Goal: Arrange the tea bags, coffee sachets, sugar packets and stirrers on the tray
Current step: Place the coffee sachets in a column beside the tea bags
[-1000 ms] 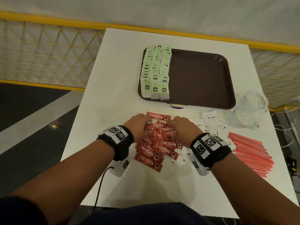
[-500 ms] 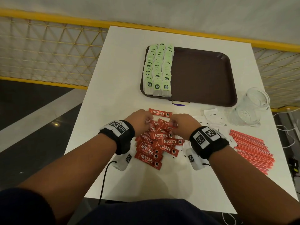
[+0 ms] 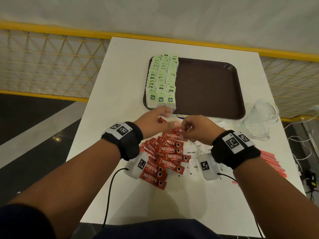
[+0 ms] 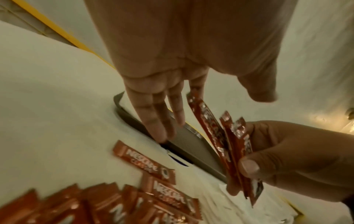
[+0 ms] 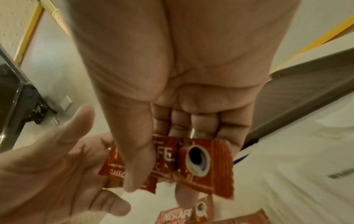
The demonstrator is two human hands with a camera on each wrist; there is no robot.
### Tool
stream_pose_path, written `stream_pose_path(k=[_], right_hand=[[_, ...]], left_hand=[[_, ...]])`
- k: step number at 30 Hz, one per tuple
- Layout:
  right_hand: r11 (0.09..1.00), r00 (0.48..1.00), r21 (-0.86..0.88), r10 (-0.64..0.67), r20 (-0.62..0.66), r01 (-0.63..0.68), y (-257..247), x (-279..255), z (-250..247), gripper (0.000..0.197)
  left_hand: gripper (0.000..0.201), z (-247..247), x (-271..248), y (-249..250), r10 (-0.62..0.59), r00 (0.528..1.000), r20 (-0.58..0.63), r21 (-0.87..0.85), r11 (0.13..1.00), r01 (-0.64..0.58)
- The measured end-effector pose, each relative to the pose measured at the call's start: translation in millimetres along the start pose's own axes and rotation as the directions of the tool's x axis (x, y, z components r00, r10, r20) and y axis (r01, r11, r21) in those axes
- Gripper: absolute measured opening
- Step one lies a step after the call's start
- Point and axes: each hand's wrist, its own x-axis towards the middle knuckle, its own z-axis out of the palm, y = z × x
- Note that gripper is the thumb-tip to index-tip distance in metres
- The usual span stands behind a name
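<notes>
your right hand pinches a few coffee sachets, count unclear. left hand fingers straight, released. stirrers at 3 o'clock half hidden by your wrist.

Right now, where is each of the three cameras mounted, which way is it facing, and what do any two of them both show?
Head: on the head, facing down and forward at the table, tray and tea bags; both forearms show.
Left wrist: under the left hand, facing along its straight fingers toward the tray edge.
Right wrist: under the right hand, facing the coffee sachets it pinches.
Shared: all three show those held sachets; each wrist view also catches the other hand.
</notes>
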Motion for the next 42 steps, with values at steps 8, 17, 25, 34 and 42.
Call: stream_pose_path(k=[8,17,25,34,42], right_hand=[[0.989,0.998,0.147,-0.012,-0.063,0.021,8,15,-19,0.026],[0.935,0.958,0.353,0.061,-0.281,0.044,40,50,-41,0.010],[0.942,0.946,0.335,0.106,-0.306,0.003,55,83,-54,0.017],[0.981,0.949,0.130,0.176,-0.262,-0.146,81,99,-49,0.002],[0.971,0.947,-0.028,0.226,-0.226,-0.238,76,109,-47,0.013]], left_hand=[[0.015,5,29,8,0.016,1.000,0.000,-0.329,0.944,-0.015],[0.013,-6,76,-3,-0.142,0.976,-0.167,-0.491,0.870,0.042],[0.011,-16,103,-15,-0.171,0.970,-0.174,-0.515,0.855,0.059],[0.011,-37,111,-32,-0.224,0.900,-0.374,-0.510,0.860,0.003],[0.012,-29,126,-15,-0.176,0.925,-0.336,-0.413,0.911,0.023]])
